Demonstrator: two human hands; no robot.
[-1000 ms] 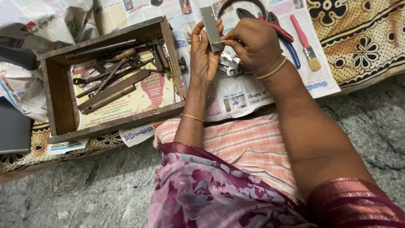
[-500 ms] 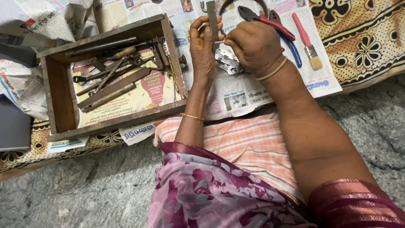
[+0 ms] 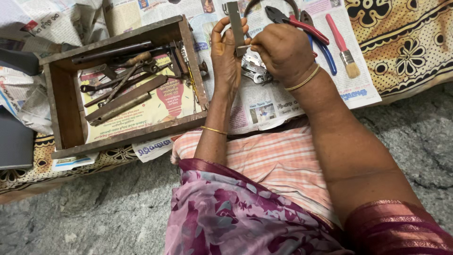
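My left hand (image 3: pixel 225 54) and my right hand (image 3: pixel 283 51) both grip a flat grey metal bar (image 3: pixel 236 26) held upright over the newspaper (image 3: pixel 264 106). The left fingers wrap its left edge; the right fingers pinch its lower end. Under the hands lies a heap of shiny metal spanners (image 3: pixel 255 71), partly hidden. A wooden tray (image 3: pixel 63 101) to the left holds several rusty tools.
Red-handled pliers (image 3: pixel 302 23), blue-handled pliers (image 3: pixel 325 52) and a small red paintbrush (image 3: pixel 343 45) lie on the paper to the right. A patterned cloth (image 3: pixel 406 42) covers the far right. A dark flat object (image 3: pixel 14 141) sits at the left edge. Grey floor lies below.
The hands have shifted the metal bar slightly, from tilted to more upright, and the right fingers now pinch its lower end. The camera view has also moved a little.
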